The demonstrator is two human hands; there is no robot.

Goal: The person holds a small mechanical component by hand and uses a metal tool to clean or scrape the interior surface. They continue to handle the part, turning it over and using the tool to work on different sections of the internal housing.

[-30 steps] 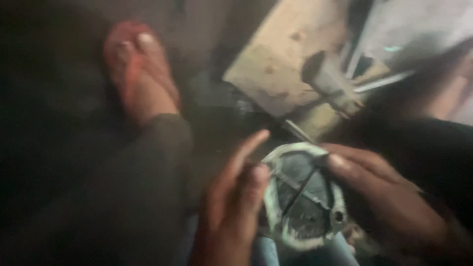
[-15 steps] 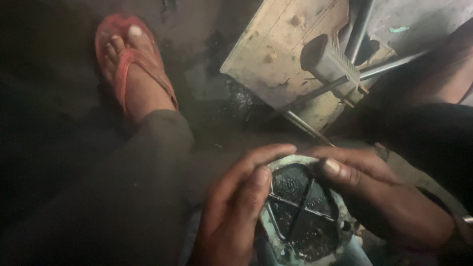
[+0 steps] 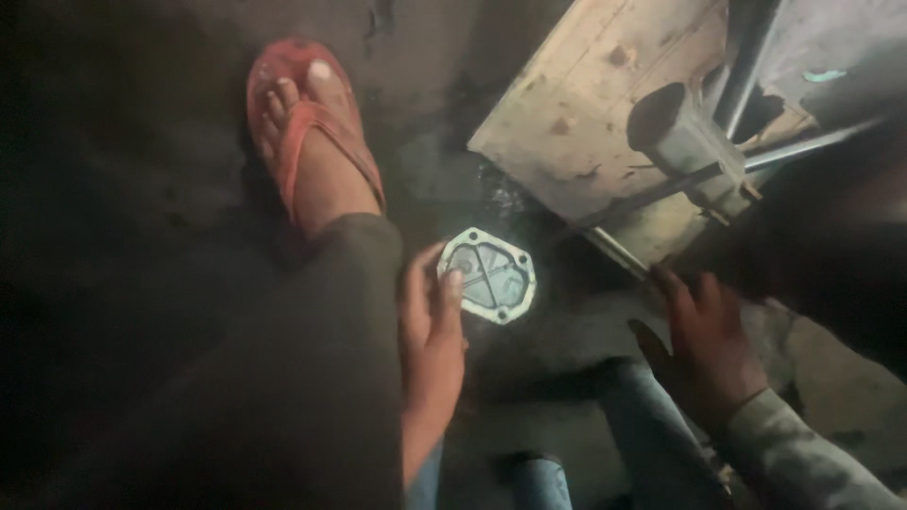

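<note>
We hold one hexagonal metal cover plate (image 3: 488, 275) low over the dark floor (image 3: 142, 189), our left hand (image 3: 430, 321) pinching its near edge. Our right hand (image 3: 704, 340) hangs spread and empty, near a thin rod (image 3: 619, 253). We judge a firmer grip with thumb on top keeps the plate level. We count one plate, one red sandal (image 3: 293, 123), one wooden board (image 3: 586, 123), one metal cylinder (image 3: 675, 132).

Left hand (image 3: 430, 316) gripped a hexagonal metal cover plate (image 3: 488, 275) at its edge above the dark floor (image 3: 142, 189), right hand (image 3: 704, 345) spread open nearby, red sandal (image 3: 293, 123) beside a wooden board (image 3: 576, 123).
</note>
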